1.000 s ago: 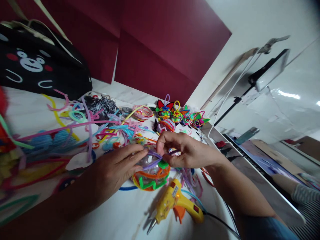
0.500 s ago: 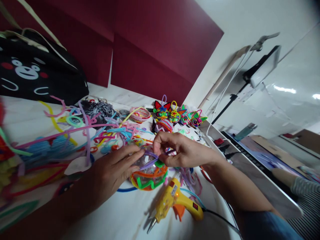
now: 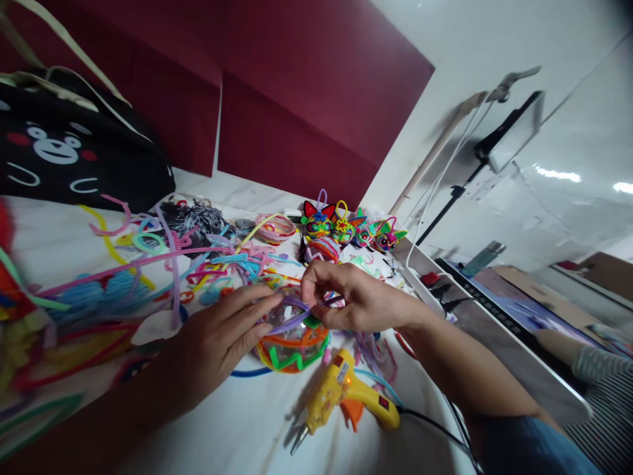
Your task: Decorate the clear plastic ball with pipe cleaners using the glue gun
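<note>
Between my hands sits a clear plastic ball [image 3: 294, 342] wrapped with orange, yellow and green pipe cleaners, the green one bent in a zigzag. My left hand [image 3: 235, 330] holds its left side, with fairly straight fingers against it. A purple pipe cleaner [image 3: 291, 321] arcs over the top. My right hand [image 3: 349, 297] pinches the end of this strip between thumb and forefinger, just above a small green piece. The fingertips partly cover the strip's end. Nearer to me, a yellow hot glue gun [image 3: 341, 392] rests on the white cloth, its nozzle pointing down-left and its light glowing orange.
Loose pipe cleaners [image 3: 173, 257] and yarn clutter the left and middle. Decorated masks with ears [image 3: 319, 224] stand along the back. A black bag [image 3: 84, 142] sits at the far left. The glue gun's cord [image 3: 435, 429] runs right. Another person's striped sleeve [image 3: 601, 363] shows at right.
The view has shifted very slightly. Both hands stay at the ball, and my right hand keeps its pinch on the purple pipe cleaner.
</note>
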Motion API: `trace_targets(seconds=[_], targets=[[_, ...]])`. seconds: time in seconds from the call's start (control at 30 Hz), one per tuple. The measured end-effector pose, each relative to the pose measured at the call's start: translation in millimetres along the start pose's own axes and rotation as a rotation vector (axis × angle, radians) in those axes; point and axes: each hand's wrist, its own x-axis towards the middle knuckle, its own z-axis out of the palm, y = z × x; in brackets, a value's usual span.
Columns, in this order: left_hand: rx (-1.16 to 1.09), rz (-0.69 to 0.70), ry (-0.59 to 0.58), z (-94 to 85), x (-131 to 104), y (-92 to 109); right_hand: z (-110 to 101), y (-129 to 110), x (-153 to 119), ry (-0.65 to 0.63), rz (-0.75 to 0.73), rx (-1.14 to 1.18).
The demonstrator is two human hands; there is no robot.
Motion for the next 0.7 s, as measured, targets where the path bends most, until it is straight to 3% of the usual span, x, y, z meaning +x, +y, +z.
trace_targets(seconds=[0.33, 0.47, 0.6, 0.7], targets=[[-0.126, -0.182, 0.024, 0.4, 0.8, 2.6, -0.6, -3.0, -5.7, 0.029, -0.018, -0.028], [-0.108, -0.185, 0.038, -0.2, 0.2, 2.0, -2.4, -8.0, -9.5, 0.058, -0.026, -0.035], [-0.054, -0.153, 0.037, -5.3, 3.4, 1.3, -2.7, -10.7, -14.0, 0.143, -0.067, -0.025], [-0.026, -0.158, 0.106, -10.4, 7.2, 0.5, -2.3, -9.1, -17.3, 0.244, -0.141, -0.01]])
